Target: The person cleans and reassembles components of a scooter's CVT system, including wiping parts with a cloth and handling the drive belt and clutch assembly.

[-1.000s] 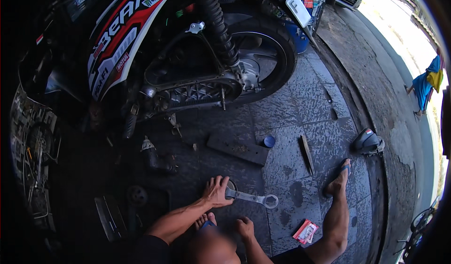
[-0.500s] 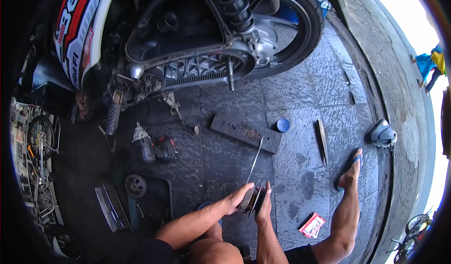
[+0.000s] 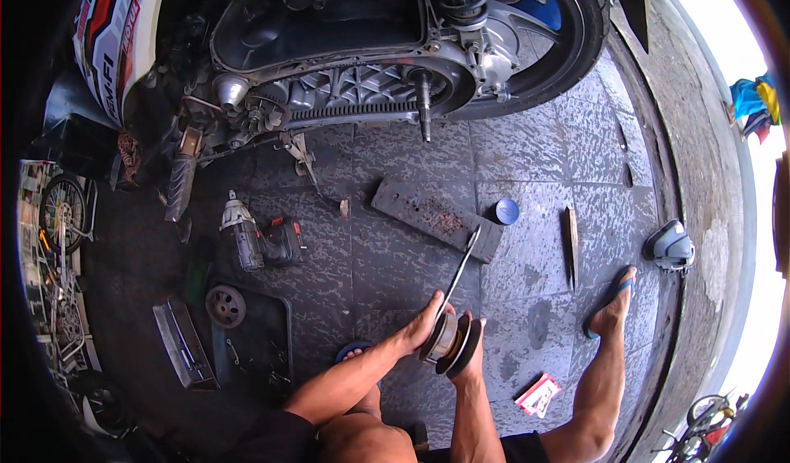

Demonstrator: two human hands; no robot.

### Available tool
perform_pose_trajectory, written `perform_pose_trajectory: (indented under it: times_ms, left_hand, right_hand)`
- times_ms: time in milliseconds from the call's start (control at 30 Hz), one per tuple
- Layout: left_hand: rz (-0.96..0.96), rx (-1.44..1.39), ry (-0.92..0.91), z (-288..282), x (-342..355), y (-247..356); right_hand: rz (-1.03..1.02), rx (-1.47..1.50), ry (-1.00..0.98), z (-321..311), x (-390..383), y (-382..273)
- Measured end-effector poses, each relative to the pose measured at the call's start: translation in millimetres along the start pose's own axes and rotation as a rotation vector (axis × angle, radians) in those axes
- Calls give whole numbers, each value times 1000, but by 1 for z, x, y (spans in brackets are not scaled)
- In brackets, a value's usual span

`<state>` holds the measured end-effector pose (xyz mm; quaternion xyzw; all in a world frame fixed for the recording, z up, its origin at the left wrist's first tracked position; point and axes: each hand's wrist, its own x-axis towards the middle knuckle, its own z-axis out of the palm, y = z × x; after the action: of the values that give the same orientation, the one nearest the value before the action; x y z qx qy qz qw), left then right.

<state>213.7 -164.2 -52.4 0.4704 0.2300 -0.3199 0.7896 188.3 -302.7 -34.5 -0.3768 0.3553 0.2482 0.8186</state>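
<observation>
Between my hands, in front of my knees, is a round metal pulley assembly [image 3: 447, 339] with a bronze-coloured drum and a dark disc. My left hand [image 3: 420, 328] grips its left side. My right hand [image 3: 471, 359] holds the dark disc side, with fingertips at the rim. From beside my left thumb a thin metal rod [image 3: 462, 272] runs up to the right, its tip over the wooden plank [image 3: 411, 210]; whether my left hand grips its near end is hidden.
Ahead stands a scooter [image 3: 354, 93] with its drive side uncovered and belt showing. A cordless impact wrench [image 3: 249, 237], a tray [image 3: 290, 339] with a wheel-shaped part [image 3: 225, 306], a blue cap [image 3: 507, 211], a wooden stick [image 3: 571, 249] and a red-white packet [image 3: 538, 395] lie around.
The pulley assembly has turned between my hands, so its drum and disc face show more. The rod's tip has moved slightly right along the plank. My view has shifted a little.
</observation>
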Motion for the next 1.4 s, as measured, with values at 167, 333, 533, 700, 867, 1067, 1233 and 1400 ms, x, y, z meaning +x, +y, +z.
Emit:
perform_pose_trajectory:
  times_ms: [167,333,533,700,867,1067,1233,1400]
  left_hand:
    - [-214,-243,-170,0,9,18]
    - [-271,-285,-176,9,20,10]
    - [-271,-265,-20,27,17,23]
    - [401,84,-265,80,-3,128]
    - [1275,588,-299,192,-105,238]
    - [668,531,-248,16,-13,106]
    - [-179,-118,-145,5,23,-5]
    - [-338,-300,-98,6,18,30]
  right_hand:
    - [-269,-84,88,19,-3,-5]
    - [-361,-105,212,14,14,-26]
    - [-257,-115,246,1,25,-31]
    - [-887,-1632,751,79,-28,-121]
    - [-722,-611,167,72,-34,-133]
    - [-589,-593,46,72,24,-102]
    - [-656,-429,-3,95,-31,-182]
    - [-312,-255,4,26,24,-62]
